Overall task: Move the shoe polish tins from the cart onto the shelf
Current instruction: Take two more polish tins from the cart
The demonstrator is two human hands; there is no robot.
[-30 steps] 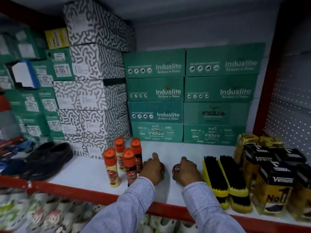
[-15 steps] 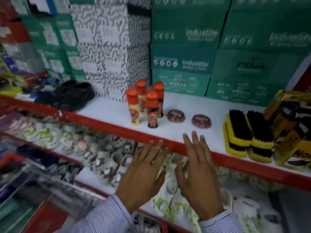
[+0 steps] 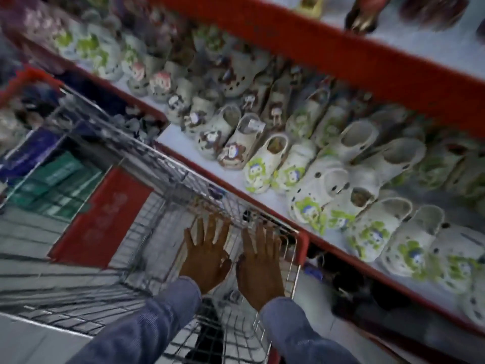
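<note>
My left hand (image 3: 206, 256) and my right hand (image 3: 262, 261) hang side by side over the wire cart (image 3: 147, 164), fingers spread, palms down, holding nothing. Both reach down into the cart's near right corner, just inside its red rim. The frame is blurred, and I make out no polish tin in the cart beneath the hands. The red-edged upper shelf (image 3: 341, 61) runs across the top right; a blurred dark round shape (image 3: 433, 9) lies on it at the frame's top edge, perhaps a tin.
Rows of white children's clogs (image 3: 315, 164) with green and brown prints fill the lower white shelf right of the cart. A red panel (image 3: 102, 219) sits in the cart. Green boxes (image 3: 52, 185) show through the wire at left.
The view has swung down from the upper shelf to the cart. Both hands left the two tins on the shelf, dropped, and now hover open inside the cart.
</note>
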